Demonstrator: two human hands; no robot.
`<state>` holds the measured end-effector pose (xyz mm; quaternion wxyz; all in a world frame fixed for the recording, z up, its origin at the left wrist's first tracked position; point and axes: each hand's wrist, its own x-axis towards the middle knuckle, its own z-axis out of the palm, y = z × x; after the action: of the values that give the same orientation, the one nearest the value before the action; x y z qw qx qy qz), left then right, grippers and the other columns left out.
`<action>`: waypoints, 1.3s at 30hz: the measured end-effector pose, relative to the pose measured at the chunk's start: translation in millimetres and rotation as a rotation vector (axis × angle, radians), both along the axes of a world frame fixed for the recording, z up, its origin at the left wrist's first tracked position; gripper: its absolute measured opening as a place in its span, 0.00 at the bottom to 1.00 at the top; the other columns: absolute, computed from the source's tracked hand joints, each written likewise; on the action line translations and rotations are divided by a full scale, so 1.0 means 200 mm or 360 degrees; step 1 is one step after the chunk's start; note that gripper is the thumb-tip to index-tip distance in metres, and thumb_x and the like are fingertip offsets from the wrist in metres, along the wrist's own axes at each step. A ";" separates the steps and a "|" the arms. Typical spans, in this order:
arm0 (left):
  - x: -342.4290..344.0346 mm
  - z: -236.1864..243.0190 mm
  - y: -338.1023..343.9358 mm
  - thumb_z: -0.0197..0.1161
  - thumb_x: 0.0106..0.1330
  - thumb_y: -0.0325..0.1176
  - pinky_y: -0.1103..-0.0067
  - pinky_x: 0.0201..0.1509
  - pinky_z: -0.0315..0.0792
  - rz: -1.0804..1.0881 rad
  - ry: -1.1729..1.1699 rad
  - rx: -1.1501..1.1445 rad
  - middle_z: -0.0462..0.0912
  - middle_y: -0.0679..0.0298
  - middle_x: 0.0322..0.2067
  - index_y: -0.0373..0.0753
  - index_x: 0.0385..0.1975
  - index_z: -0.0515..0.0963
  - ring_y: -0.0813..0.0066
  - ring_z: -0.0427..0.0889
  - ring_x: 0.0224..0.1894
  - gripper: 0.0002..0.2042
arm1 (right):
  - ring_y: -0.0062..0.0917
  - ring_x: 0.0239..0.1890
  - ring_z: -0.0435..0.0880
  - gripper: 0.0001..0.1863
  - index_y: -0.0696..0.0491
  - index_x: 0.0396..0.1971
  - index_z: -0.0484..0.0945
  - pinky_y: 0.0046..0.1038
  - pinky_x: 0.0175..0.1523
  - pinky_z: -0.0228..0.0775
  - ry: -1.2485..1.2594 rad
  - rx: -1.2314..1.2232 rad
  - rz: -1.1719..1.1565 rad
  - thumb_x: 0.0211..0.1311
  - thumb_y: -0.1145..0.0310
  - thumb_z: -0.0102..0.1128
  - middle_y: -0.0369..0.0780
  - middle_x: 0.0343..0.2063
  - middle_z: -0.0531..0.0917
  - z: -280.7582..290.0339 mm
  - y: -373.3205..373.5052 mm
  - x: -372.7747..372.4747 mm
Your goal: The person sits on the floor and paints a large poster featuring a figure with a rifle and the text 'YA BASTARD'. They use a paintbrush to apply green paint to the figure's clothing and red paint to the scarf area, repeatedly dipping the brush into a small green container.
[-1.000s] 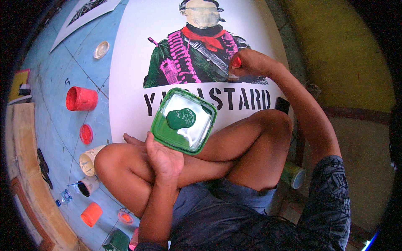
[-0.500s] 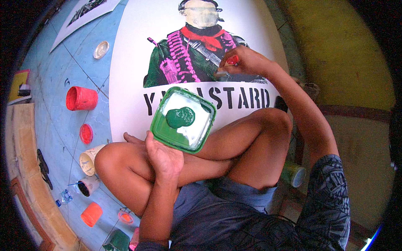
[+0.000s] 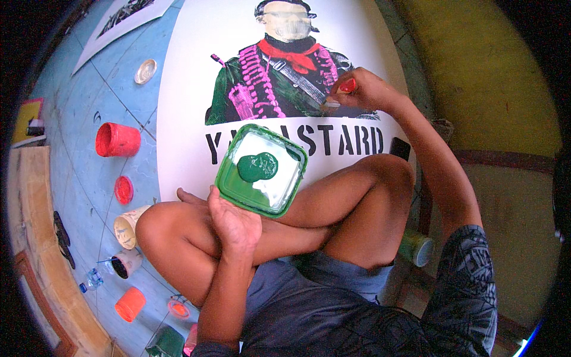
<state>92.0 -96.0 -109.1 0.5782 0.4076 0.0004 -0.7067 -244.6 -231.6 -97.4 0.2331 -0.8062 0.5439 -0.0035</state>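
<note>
My left hand (image 3: 236,224) holds up a square green plastic lid (image 3: 241,195) from below; its fingers are mostly hidden underneath. A blob of dark green paint (image 3: 258,167) lies inside the lid. My right hand (image 3: 373,90) is closed around a paintbrush (image 3: 347,86) with a red handle end. The brush tip is down at the lower right of the painted figure's jacket. That figure is on a large white poster (image 3: 184,89) on the floor, with a red scarf, pink straps, dark green parts and black stencil letters below. The lid covers some letters.
To the left on the blue tiled floor (image 3: 128,95) stand a red paint tub (image 3: 128,140), a red lid (image 3: 124,190), a cream tub (image 3: 126,231), a dark-filled cup (image 3: 126,263) and an orange tub (image 3: 130,304). A black phone-like object (image 3: 400,149) lies by my right knee.
My right hand has moved slightly right with the paintbrush, along the lower part of the figure's jacket. My left hand and the lid stay nearly still.
</note>
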 end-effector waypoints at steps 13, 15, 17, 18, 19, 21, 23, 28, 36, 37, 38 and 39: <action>0.01 -0.01 0.02 0.38 0.72 0.46 0.67 0.65 0.60 -0.0227 -0.0027 0.0064 0.72 0.56 0.55 0.33 0.56 0.66 0.63 0.69 0.58 0.24 | 0.25 0.41 0.81 0.17 0.60 0.49 0.76 0.26 0.50 0.72 -0.1897 -0.0799 -0.1338 0.71 0.63 0.47 0.43 0.43 0.81 0.01 0.33 0.16; 0.03 -0.02 0.07 0.37 0.72 0.46 0.67 0.64 0.61 -0.0495 -0.0004 0.0107 0.74 0.55 0.54 0.32 0.55 0.68 0.63 0.72 0.56 0.24 | 0.25 0.45 0.79 0.23 0.60 0.53 0.71 0.28 0.54 0.69 -0.2014 -0.0875 -0.1482 0.72 0.56 0.44 0.44 0.45 0.79 0.05 0.43 0.14; 0.03 -0.02 0.12 0.37 0.72 0.46 0.68 0.63 0.63 -0.0800 -0.0065 0.0248 0.76 0.55 0.52 0.32 0.55 0.69 0.63 0.73 0.55 0.24 | 0.25 0.47 0.77 0.24 0.59 0.55 0.69 0.28 0.56 0.67 -0.2221 -0.0990 -0.1581 0.72 0.55 0.43 0.44 0.46 0.78 0.08 0.52 0.12; 0.02 -0.01 0.14 0.37 0.72 0.45 0.69 0.61 0.66 -0.0987 -0.0099 0.0280 0.76 0.54 0.51 0.32 0.54 0.69 0.64 0.75 0.53 0.24 | 0.24 0.48 0.76 0.25 0.59 0.56 0.68 0.28 0.57 0.66 -0.2261 -0.1037 -0.1620 0.72 0.54 0.42 0.43 0.47 0.77 0.08 0.57 0.10; 0.02 -0.01 0.16 0.38 0.72 0.45 0.69 0.61 0.66 -0.1150 -0.0138 0.0313 0.77 0.54 0.50 0.32 0.54 0.69 0.63 0.76 0.52 0.24 | 0.24 0.48 0.76 0.25 0.59 0.56 0.68 0.28 0.57 0.66 -0.2317 -0.1067 -0.1676 0.72 0.54 0.42 0.43 0.47 0.77 0.08 0.60 0.08; 0.01 0.00 0.19 0.39 0.72 0.45 0.67 0.62 0.66 -0.1473 -0.0222 0.0389 0.78 0.54 0.49 0.32 0.54 0.69 0.62 0.77 0.51 0.23 | 0.24 0.47 0.77 0.24 0.59 0.55 0.69 0.28 0.56 0.67 -0.2429 -0.1118 -0.1789 0.72 0.54 0.42 0.43 0.47 0.77 0.05 0.65 0.05; -0.02 0.03 0.19 0.39 0.73 0.39 0.72 0.55 0.73 -0.1518 -0.0268 0.0372 0.77 0.53 0.47 0.32 0.52 0.69 0.66 0.79 0.46 0.19 | 0.25 0.47 0.77 0.24 0.59 0.54 0.70 0.28 0.55 0.67 -0.2342 -0.1121 -0.1792 0.72 0.55 0.42 0.43 0.47 0.77 0.02 0.67 0.03; -0.03 -0.05 0.19 0.39 0.73 0.37 0.74 0.50 0.74 -0.1520 -0.0536 0.0217 0.78 0.55 0.43 0.32 0.47 0.71 0.68 0.80 0.41 0.17 | 0.25 0.45 0.78 0.22 0.59 0.53 0.71 0.28 0.54 0.69 -0.2231 -0.1117 -0.1668 0.73 0.57 0.42 0.44 0.48 0.77 -0.07 0.66 0.01; -0.11 -0.07 -0.01 0.46 0.71 0.42 0.70 0.45 0.72 -0.2317 -0.2175 -0.0703 0.81 0.47 0.35 0.32 0.44 0.75 0.54 0.81 0.36 0.18 | 0.25 0.45 0.78 0.22 0.59 0.52 0.73 0.28 0.52 0.68 -0.2118 -0.1020 -0.1703 0.73 0.57 0.41 0.44 0.47 0.78 -0.09 0.67 -0.02; -0.14 -0.07 -0.04 0.47 0.71 0.43 0.69 0.45 0.72 -0.2305 -0.2157 -0.0723 0.81 0.46 0.34 0.32 0.45 0.75 0.52 0.81 0.35 0.19 | 0.25 0.45 0.78 0.22 0.59 0.52 0.73 0.28 0.52 0.68 -0.2114 -0.1016 -0.1707 0.73 0.58 0.41 0.44 0.47 0.78 -0.10 0.67 -0.03; -0.17 -0.06 -0.08 0.50 0.69 0.42 0.66 0.48 0.71 -0.2227 -0.2336 -0.0860 0.80 0.45 0.39 0.33 0.48 0.74 0.50 0.79 0.39 0.18 | 0.25 0.45 0.78 0.22 0.59 0.52 0.73 0.28 0.52 0.68 -0.2113 -0.1014 -0.1739 0.73 0.58 0.41 0.44 0.47 0.78 -0.10 0.67 -0.03; -0.18 -0.09 -0.14 0.51 0.68 0.41 0.65 0.51 0.69 -0.2106 -0.2575 -0.1338 0.78 0.45 0.42 0.34 0.50 0.73 0.50 0.78 0.43 0.18 | 0.25 0.45 0.78 0.22 0.59 0.52 0.73 0.28 0.52 0.68 -0.2110 -0.1012 -0.1772 0.73 0.57 0.41 0.44 0.47 0.78 -0.09 0.66 -0.03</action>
<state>55.1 -123.6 -127.7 0.0114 0.4389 -0.8291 -0.3462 -250.5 -99.3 -115.3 0.2291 -0.2874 0.5820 -0.7254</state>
